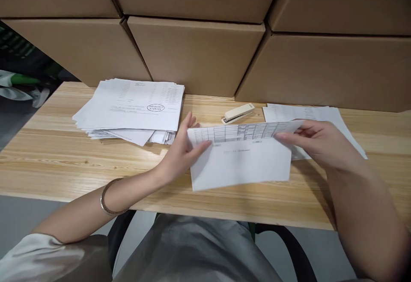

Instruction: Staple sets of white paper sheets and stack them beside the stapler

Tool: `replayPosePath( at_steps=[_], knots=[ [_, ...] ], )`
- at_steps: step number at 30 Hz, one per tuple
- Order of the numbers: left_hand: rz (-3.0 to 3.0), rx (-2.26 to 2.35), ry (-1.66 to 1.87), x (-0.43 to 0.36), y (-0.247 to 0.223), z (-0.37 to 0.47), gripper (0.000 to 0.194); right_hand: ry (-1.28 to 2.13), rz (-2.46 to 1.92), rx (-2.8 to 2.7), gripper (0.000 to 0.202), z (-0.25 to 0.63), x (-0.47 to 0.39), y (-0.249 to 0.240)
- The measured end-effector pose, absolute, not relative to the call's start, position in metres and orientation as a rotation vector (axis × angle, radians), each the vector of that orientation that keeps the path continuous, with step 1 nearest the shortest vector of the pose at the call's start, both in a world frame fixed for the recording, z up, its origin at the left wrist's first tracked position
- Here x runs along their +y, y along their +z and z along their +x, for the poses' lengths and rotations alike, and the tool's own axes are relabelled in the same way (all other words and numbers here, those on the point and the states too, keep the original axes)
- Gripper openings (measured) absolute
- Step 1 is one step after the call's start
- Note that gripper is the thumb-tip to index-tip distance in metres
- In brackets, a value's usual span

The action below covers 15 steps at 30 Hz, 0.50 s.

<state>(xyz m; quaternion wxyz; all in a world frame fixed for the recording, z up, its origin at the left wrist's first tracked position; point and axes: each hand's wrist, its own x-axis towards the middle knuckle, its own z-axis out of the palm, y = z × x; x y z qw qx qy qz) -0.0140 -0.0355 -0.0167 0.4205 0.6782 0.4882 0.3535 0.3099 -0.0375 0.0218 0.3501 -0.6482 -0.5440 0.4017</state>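
Between my hands is a sheet of paper (240,162), raised above the table's front half and printed with a table along its top part. I cannot make out whether it is one sheet or several. My left hand (183,149) grips its left edge, thumb on the front and fingers behind. At the upper right corner, my right hand (314,141) pinches it between thumb and fingers. A cream stapler (238,113) lies just behind the paper. Partly hidden by my right hand and the held paper, more printed sheets (334,121) lie on the right.
A thick, uneven stack of printed papers (138,102) sits on the left of the wooden table (80,166), its top page bearing an oval stamp. Stacked cardboard boxes (195,55) form a wall along the back. Black chair armrests (289,243) show below the front edge.
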Motion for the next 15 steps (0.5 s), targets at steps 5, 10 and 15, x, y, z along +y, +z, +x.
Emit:
replayPosePath(
  at_steps=[5,10,15],
  knots=[
    [1.666,0.928,1.272,-0.035,-0.012,-0.015,0.030,0.760,-1.301,-1.327,0.018,0.312,-0.037,0.014],
    [1.925,0.972,1.159,-0.034,-0.012,-0.017,0.022,0.961,-1.443,-1.545,0.036,0.295,-0.042,0.021],
    [1.965,0.988,1.070,-0.030,-0.013,-0.015,0.032,0.894,-1.589,-1.537,0.029,0.287,-0.046,0.026]
  ],
)
